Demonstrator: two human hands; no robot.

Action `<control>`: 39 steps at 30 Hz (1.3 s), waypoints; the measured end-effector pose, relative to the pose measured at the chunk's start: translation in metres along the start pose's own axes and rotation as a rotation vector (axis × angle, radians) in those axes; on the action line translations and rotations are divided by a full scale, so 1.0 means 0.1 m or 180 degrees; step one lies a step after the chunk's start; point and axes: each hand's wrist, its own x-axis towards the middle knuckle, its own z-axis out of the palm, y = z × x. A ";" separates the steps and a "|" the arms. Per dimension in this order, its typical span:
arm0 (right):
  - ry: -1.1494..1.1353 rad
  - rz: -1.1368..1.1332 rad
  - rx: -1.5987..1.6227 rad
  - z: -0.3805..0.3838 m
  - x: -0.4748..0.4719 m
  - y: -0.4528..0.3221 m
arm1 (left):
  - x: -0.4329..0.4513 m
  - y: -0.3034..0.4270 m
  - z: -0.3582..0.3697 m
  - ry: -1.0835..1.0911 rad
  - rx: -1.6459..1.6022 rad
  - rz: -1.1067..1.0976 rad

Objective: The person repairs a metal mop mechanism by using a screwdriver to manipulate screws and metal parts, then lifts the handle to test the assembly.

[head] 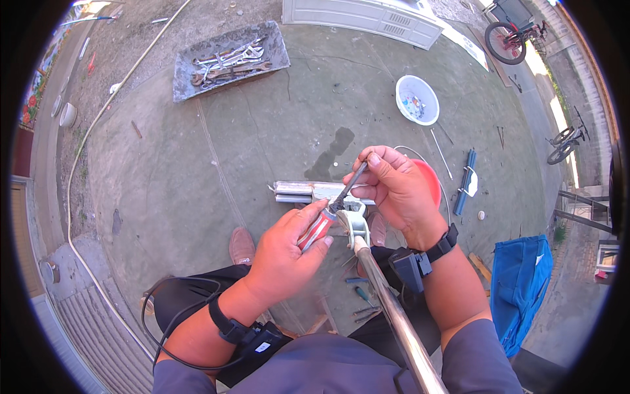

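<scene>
My left hand is wrapped around the red and white handle of what looks like a screwdriver. Its dark shaft points up and to the right, with black grime where it meets the handle. Fingers and thumb of my right hand pinch the shaft near its far end; the tip itself is hidden. Just below and behind the tool is a pale hinged bracket on a shiny metal pole, which slants down past my body. Behind my hands lies a wide metal-edged head, partly covered.
A grey metal tray of wrenches stands at upper left. A white basin with small bits and a red round object are to the right. Bundled blue rods, blue cloth and a green-handled tool lie around. A long hose curves along the left.
</scene>
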 end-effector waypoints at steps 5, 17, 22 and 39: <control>0.0069 -0.0088 0.0023 0.06 -0.03 -0.05 | 0.01 0.10 -0.02 -0.0276 -0.0889 -0.0542; -0.0171 -0.0067 0.0332 0.01 -0.04 0.04 | 0.06 0.09 -0.06 -0.0655 -0.2138 -0.1368; -0.0172 -0.0207 0.0479 0.04 -0.07 0.02 | 0.07 0.08 -0.01 -0.0375 -0.1641 -0.0703; 0.0092 -0.0199 0.0336 -0.03 -0.06 -0.01 | 0.04 0.07 -0.07 -0.0482 -0.2346 -0.0973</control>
